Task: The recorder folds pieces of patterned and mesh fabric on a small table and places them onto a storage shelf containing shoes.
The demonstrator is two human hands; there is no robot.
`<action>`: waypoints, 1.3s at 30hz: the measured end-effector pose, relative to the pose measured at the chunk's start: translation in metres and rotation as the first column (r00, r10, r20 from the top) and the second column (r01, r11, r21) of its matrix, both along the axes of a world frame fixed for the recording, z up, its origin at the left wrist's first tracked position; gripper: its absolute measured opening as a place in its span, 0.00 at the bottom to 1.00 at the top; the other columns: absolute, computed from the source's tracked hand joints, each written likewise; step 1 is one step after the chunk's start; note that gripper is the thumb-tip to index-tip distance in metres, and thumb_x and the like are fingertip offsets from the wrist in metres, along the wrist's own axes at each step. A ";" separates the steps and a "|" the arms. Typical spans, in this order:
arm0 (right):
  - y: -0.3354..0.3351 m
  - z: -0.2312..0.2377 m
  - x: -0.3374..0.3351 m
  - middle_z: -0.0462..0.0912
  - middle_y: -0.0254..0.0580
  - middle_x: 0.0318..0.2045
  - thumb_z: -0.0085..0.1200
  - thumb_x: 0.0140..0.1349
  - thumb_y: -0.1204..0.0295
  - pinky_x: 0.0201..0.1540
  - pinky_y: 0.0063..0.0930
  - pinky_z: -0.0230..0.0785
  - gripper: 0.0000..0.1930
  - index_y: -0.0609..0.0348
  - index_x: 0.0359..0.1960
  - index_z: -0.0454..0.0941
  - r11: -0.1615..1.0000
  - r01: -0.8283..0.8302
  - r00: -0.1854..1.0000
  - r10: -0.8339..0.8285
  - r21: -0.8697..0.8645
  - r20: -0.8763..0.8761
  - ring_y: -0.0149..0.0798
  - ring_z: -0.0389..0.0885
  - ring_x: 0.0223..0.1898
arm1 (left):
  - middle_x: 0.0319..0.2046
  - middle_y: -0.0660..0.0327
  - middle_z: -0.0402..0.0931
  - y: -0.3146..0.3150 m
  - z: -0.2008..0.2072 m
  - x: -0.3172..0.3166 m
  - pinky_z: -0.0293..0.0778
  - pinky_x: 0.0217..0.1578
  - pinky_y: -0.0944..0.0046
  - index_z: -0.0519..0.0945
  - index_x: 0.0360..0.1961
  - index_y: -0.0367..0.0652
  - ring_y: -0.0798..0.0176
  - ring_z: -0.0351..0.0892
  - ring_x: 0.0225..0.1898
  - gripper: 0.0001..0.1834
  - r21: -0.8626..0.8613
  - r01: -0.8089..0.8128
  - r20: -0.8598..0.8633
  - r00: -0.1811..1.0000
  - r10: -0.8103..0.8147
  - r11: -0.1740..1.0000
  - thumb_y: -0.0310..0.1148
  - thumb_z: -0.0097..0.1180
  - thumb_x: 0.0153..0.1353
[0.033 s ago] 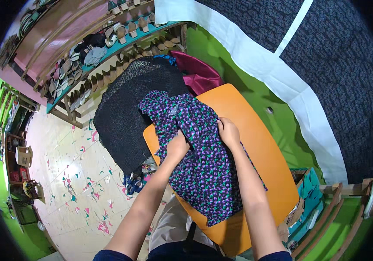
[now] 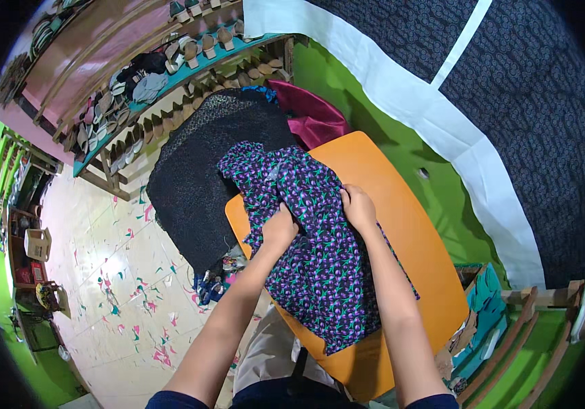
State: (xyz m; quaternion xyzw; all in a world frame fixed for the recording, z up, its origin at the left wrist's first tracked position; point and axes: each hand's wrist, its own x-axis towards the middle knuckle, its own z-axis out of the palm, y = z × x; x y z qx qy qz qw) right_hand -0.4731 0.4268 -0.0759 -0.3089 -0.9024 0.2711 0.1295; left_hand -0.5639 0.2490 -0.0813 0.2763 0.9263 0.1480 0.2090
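Note:
A dark cloth (image 2: pixel 323 279) printed with small purple flowers and green leaves lies loosely over an orange table (image 2: pixel 418 245). My left hand (image 2: pixel 280 228) is closed on a fold of it near the table's left side. Further right, my right hand (image 2: pixel 359 206) pinches the cloth's right edge, with the thumb on top and the other fingertips partly hidden. Between the two hands the fabric bunches into soft folds, and its far end spreads over a black lace cloth (image 2: pixel 190 170). The near part hangs down to a pointed corner close to the table's front edge.
Shiny maroon fabric (image 2: pixel 316 123) sits behind the table. Shoes line a teal shelf (image 2: pixel 169 80) at the far left. Pink and green scraps litter the tiled floor (image 2: pixel 105 273). A dark patterned cloth with a white border (image 2: pixel 442 102) hangs at right, above wooden racks (image 2: pixel 510 341).

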 end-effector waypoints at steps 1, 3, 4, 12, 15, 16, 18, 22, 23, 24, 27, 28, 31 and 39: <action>-0.002 -0.001 -0.001 0.77 0.52 0.38 0.45 0.59 0.66 0.44 0.39 0.67 0.13 0.62 0.38 0.75 1.000 -0.004 1.000 0.004 -0.001 -0.003 0.52 0.75 0.41 | 0.32 0.48 0.76 -0.001 0.004 0.001 0.75 0.32 0.55 0.64 0.52 0.30 0.49 0.78 0.32 0.27 -0.028 0.024 -0.062 0.998 -0.026 0.999 0.33 0.50 0.51; -0.009 -0.003 0.001 0.78 0.49 0.35 0.45 0.59 0.65 0.41 0.40 0.68 0.13 0.59 0.37 0.76 0.998 -0.015 1.000 0.016 0.059 -0.014 0.50 0.76 0.38 | 0.30 0.46 0.76 -0.006 -0.014 -0.003 0.74 0.32 0.52 0.66 0.46 0.31 0.46 0.78 0.31 0.21 0.001 0.005 -0.112 0.994 -0.005 1.000 0.33 0.48 0.52; -0.012 -0.002 0.003 0.78 0.50 0.34 0.44 0.60 0.64 0.40 0.40 0.68 0.13 0.59 0.37 0.75 0.999 -0.003 1.000 0.003 0.047 0.001 0.50 0.76 0.37 | 0.28 0.44 0.76 -0.008 -0.019 -0.005 0.73 0.31 0.49 0.68 0.40 0.32 0.44 0.78 0.29 0.16 0.034 -0.006 -0.156 0.988 0.011 0.999 0.33 0.45 0.53; 0.007 0.005 0.011 0.78 0.50 0.33 0.41 0.61 0.65 0.38 0.42 0.67 0.13 0.59 0.35 0.76 0.990 0.135 0.990 -0.137 0.040 0.029 0.51 0.76 0.35 | 0.23 0.46 0.75 -0.027 0.019 -0.026 0.70 0.29 0.47 0.65 0.33 0.39 0.43 0.76 0.28 0.07 0.270 -0.187 -0.233 0.939 0.252 0.945 0.32 0.39 0.60; 0.011 0.006 0.004 0.78 0.50 0.33 0.41 0.61 0.65 0.38 0.42 0.68 0.13 0.59 0.35 0.76 0.988 0.127 0.992 -0.126 0.085 -0.022 0.51 0.76 0.36 | 0.22 0.46 0.74 -0.058 0.032 -0.058 0.69 0.28 0.46 0.63 0.34 0.40 0.42 0.75 0.26 0.10 0.362 -0.331 -0.347 0.820 0.455 0.871 0.36 0.38 0.63; 0.014 0.001 0.004 0.78 0.50 0.32 0.41 0.61 0.65 0.38 0.41 0.68 0.13 0.60 0.34 0.75 0.989 0.101 0.994 -0.096 0.104 -0.050 0.51 0.76 0.35 | 0.26 0.46 0.74 -0.061 0.039 -0.062 0.69 0.29 0.48 0.65 0.34 0.39 0.42 0.75 0.29 0.10 0.284 -0.400 -0.297 0.828 0.476 0.871 0.36 0.38 0.63; 0.020 -0.011 0.004 0.78 0.50 0.32 0.42 0.61 0.65 0.38 0.41 0.68 0.13 0.61 0.34 0.76 0.988 0.104 0.994 -0.099 0.116 -0.053 0.52 0.76 0.35 | 0.28 0.47 0.74 -0.057 0.033 -0.064 0.69 0.31 0.49 0.67 0.34 0.38 0.43 0.75 0.31 0.10 0.342 -0.370 -0.339 0.809 0.480 0.864 0.35 0.39 0.63; 0.010 -0.006 -0.013 0.78 0.51 0.32 0.43 0.61 0.64 0.39 0.41 0.67 0.14 0.61 0.35 0.76 0.992 0.125 0.992 -0.125 0.022 -0.024 0.52 0.76 0.36 | 0.38 0.49 0.71 -0.038 0.033 -0.062 0.65 0.42 0.53 0.70 0.42 0.35 0.48 0.70 0.41 0.15 0.483 -0.091 -0.481 0.803 0.351 0.871 0.33 0.49 0.57; 0.008 -0.003 -0.017 0.78 0.51 0.32 0.43 0.61 0.64 0.39 0.41 0.67 0.14 0.61 0.35 0.76 0.992 0.125 0.992 -0.124 0.020 -0.026 0.52 0.76 0.36 | 0.39 0.49 0.71 -0.031 0.034 -0.066 0.64 0.44 0.53 0.70 0.44 0.35 0.48 0.70 0.43 0.17 0.490 0.017 -0.520 0.808 0.277 0.871 0.34 0.50 0.56; 0.007 0.001 -0.021 0.78 0.51 0.33 0.43 0.61 0.64 0.40 0.41 0.67 0.14 0.61 0.36 0.75 0.993 0.118 0.993 -0.118 0.020 -0.028 0.52 0.76 0.37 | 0.41 0.49 0.71 -0.021 0.035 -0.072 0.64 0.45 0.53 0.70 0.45 0.36 0.48 0.70 0.44 0.17 0.526 0.105 -0.520 0.825 0.222 0.844 0.34 0.50 0.56; 0.011 0.002 -0.027 0.78 0.52 0.35 0.43 0.61 0.65 0.41 0.41 0.67 0.13 0.62 0.37 0.75 0.993 0.115 0.991 -0.115 -0.001 -0.061 0.52 0.75 0.39 | 0.41 0.50 0.73 0.006 0.039 -0.090 0.63 0.47 0.54 0.73 0.43 0.38 0.49 0.70 0.46 0.15 0.528 0.254 -0.451 0.893 0.013 0.811 0.33 0.50 0.55; 0.011 0.003 -0.031 0.78 0.52 0.36 0.43 0.60 0.65 0.42 0.40 0.67 0.13 0.62 0.37 0.75 0.994 0.105 0.989 -0.108 -0.030 -0.100 0.52 0.75 0.39 | 0.40 0.49 0.74 0.011 0.035 -0.098 0.65 0.46 0.54 0.73 0.43 0.37 0.47 0.71 0.45 0.15 0.576 0.144 -0.214 0.977 -0.021 0.805 0.32 0.49 0.55; 0.013 0.006 -0.043 0.77 0.52 0.38 0.43 0.60 0.66 0.43 0.39 0.67 0.13 0.62 0.37 0.75 0.997 0.052 0.983 -0.062 -0.064 -0.175 0.51 0.75 0.40 | 0.36 0.45 0.74 0.017 0.028 -0.112 0.68 0.44 0.54 0.72 0.43 0.35 0.43 0.72 0.41 0.17 0.510 0.052 0.092 0.989 -0.114 0.859 0.33 0.51 0.53; 0.018 0.029 -0.084 0.77 0.49 0.36 0.44 0.59 0.69 0.47 0.38 0.64 0.11 0.63 0.36 0.76 0.988 -0.145 0.941 0.156 0.060 -0.301 0.50 0.72 0.43 | 0.47 0.51 0.67 0.009 0.030 -0.092 0.69 0.43 0.53 0.69 0.49 0.41 0.48 0.71 0.46 0.41 -0.141 0.204 -0.230 0.945 -0.232 0.969 0.53 0.67 0.34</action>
